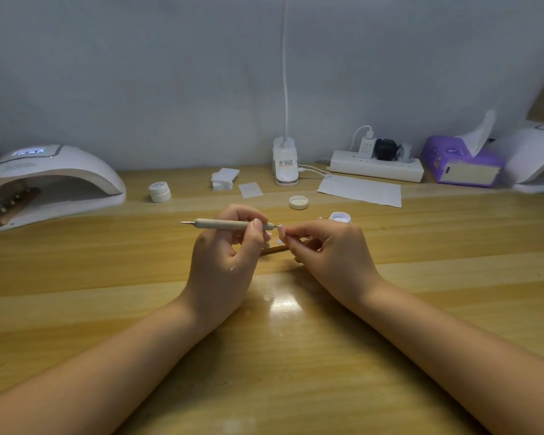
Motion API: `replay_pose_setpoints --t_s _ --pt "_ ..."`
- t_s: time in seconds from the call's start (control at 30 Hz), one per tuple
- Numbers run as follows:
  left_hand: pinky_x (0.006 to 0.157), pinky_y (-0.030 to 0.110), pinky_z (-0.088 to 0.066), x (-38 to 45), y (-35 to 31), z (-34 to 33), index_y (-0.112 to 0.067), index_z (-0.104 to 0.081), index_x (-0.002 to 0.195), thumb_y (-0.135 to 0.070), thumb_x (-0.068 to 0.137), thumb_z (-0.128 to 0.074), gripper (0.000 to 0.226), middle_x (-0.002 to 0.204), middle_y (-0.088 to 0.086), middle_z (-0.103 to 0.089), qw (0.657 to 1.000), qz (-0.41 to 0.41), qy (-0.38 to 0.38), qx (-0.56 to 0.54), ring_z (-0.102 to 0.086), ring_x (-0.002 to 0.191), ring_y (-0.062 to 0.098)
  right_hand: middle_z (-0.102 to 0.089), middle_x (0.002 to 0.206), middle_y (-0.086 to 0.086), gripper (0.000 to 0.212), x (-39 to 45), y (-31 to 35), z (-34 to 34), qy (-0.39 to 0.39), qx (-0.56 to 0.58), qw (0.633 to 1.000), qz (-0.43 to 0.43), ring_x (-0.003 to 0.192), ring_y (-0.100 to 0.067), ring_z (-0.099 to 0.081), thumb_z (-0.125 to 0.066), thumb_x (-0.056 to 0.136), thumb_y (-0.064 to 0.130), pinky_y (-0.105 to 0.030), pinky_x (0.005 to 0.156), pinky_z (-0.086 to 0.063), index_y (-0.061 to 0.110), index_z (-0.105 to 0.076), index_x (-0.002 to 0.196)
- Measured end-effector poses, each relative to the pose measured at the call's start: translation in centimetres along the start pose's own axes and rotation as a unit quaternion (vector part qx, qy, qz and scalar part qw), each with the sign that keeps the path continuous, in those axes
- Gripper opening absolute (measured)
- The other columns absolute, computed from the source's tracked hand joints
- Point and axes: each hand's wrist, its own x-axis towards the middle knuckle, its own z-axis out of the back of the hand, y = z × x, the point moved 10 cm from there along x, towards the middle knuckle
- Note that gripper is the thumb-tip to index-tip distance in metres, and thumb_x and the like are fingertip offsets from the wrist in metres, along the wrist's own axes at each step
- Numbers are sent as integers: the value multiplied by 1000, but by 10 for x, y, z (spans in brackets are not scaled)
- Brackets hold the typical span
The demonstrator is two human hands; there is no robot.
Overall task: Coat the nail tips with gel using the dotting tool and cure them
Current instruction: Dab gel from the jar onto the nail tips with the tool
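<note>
My left hand (225, 255) grips a beige dotting tool (223, 223) that lies level, its right metal point touching a small pale nail tip (281, 229). My right hand (332, 249) pinches that nail tip between thumb and fingers. Under both hands lies a wooden holder (275, 248) with another pale tip on it, mostly hidden. An open gel jar (340, 218) stands just behind my right hand, its white lid (298, 202) farther back. A white curing lamp (47, 180) sits at the far left with a wooden strip of tips inside.
A closed white jar (160, 191), stacked white pads (224, 178) and a paper sheet (360, 190) lie behind the hands. A clip lamp base (285, 161), power strip (377, 166), purple tissue pack (460, 161) and second lamp (537, 158) line the back wall.
</note>
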Motion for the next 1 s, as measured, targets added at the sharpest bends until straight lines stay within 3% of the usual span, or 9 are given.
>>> replay_pose_setpoints --t_s 0.23,0.5,0.87,1.0 --pt "68 24 -57 0 1 0 -17 -60 92 -18 90 -51 10 80 -2 -68 1000 6 -3 -4 -68 77 11 -74 88 6 12 0 2 0 -3 -12 1000 12 61 2 -59 -71 87 17 -17 68 -51 16 -77 97" --pt "68 21 -55 0 0 0 -14 -60 94 -18 91 -50 11 82 -2 -68 1000 2 -1 -4 -68 78 9 -75 89 5 13 0 4 0 0 -13 1000 18 64 -1 -62 -70 87 16 -25 69 -55 16 -76 98" --pt "69 25 -57 -1 0 1 -18 -60 93 -18 90 -51 9 82 -2 -68 1000 4 -3 -1 -68 78 11 -75 91 3 15 0 5 0 2 -16 999 30 64 7 -57 -70 86 14 -12 68 -52 14 -75 100" --pt "68 25 -56 0 -2 1 -18 -59 93 -18 90 -50 10 82 -2 -67 1000 -2 -3 0 -68 78 12 -75 91 3 13 0 4 0 0 -10 1000 23 64 1 -61 -70 87 15 -24 70 -56 15 -76 98"
